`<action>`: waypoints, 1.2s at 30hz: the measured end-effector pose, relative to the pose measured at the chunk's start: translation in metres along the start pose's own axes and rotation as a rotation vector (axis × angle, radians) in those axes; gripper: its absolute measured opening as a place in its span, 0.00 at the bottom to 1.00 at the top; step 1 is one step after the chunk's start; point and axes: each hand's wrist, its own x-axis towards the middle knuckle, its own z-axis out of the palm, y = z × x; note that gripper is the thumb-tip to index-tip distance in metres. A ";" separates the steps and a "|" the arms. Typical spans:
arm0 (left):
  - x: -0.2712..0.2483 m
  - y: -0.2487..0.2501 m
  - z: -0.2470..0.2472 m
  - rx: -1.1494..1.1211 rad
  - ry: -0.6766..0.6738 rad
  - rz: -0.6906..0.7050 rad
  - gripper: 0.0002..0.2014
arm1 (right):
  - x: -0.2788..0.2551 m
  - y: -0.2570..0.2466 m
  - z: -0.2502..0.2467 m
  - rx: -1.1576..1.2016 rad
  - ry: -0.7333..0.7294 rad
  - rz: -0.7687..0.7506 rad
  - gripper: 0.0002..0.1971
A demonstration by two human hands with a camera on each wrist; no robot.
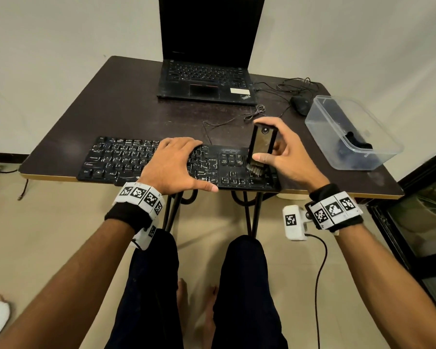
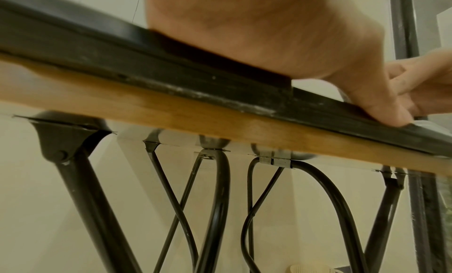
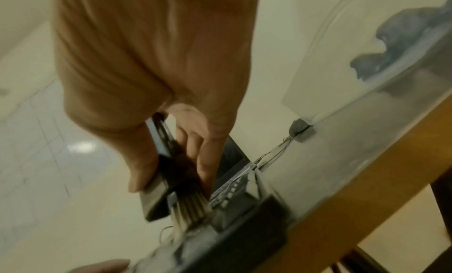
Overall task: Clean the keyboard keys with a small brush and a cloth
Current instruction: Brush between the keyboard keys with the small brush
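A black keyboard (image 1: pixel 121 159) lies along the front edge of the dark table (image 1: pixel 106 109). My left hand (image 1: pixel 179 165) rests flat on the keyboard's middle, fingers spread and thumb along the front edge (image 2: pixel 381 107). To the right, my right hand (image 1: pixel 269 152) pinches a small dark brush (image 1: pixel 261 144) upright between thumb and fingers. The brush's bristles (image 1: pixel 255 170) touch the keys at the right end of the keyboard (image 3: pixel 242 209). In the right wrist view the bristles (image 3: pixel 188 205) splay against the keys. A dark cloth (image 1: pixel 355 142) lies in a clear plastic box (image 1: pixel 342 114).
An open black laptop (image 1: pixel 207 76) stands at the back of the table. A black mouse (image 1: pixel 300 104) and loose cables (image 1: pixel 237 117) lie between the laptop and the box. The table's metal legs (image 2: pixel 80 190) and my knees are beneath the front edge.
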 end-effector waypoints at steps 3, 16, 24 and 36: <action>0.000 0.000 0.000 0.009 -0.004 -0.002 0.65 | -0.003 0.001 -0.001 -0.003 -0.016 0.009 0.35; 0.001 0.000 0.001 0.014 -0.015 -0.006 0.66 | -0.008 0.011 -0.029 -0.092 0.123 0.006 0.35; 0.000 -0.001 0.000 0.014 -0.016 -0.009 0.66 | -0.014 0.011 -0.031 -0.073 0.147 0.019 0.36; 0.000 0.001 0.000 0.012 -0.010 -0.003 0.66 | -0.048 0.003 -0.025 -0.066 0.177 0.003 0.35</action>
